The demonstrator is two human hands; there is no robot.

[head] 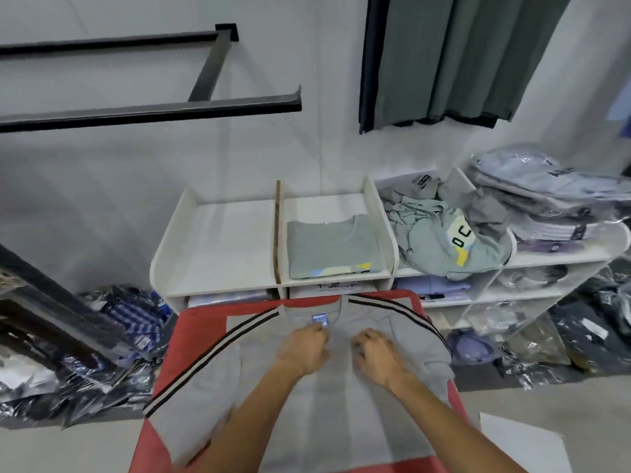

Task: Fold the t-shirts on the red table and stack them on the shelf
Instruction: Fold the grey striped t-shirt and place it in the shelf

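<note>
A grey t-shirt point(314, 414) with black and white shoulder stripes lies spread on the red table point(191, 339), collar and blue label toward the shelf. My left hand point(302, 349) rests on its chest just below the label, fingers curled on the cloth. My right hand point(377, 355) presses the cloth beside it, fingers bent. Whether either hand pinches the fabric is unclear. One folded green t-shirt point(327, 249) lies in the middle compartment of the white shelf point(218, 288). A heap of unfolded shirts point(444, 240) fills the compartment to its right.
The shelf's left compartment point(222, 247) holds nothing. Bagged garments point(546, 192) are stacked at the shelf's right end and lie on the floor on both sides point(112, 343). A black wall rail point(153, 110) hangs upper left, and dark garments point(444, 59) hang upper right.
</note>
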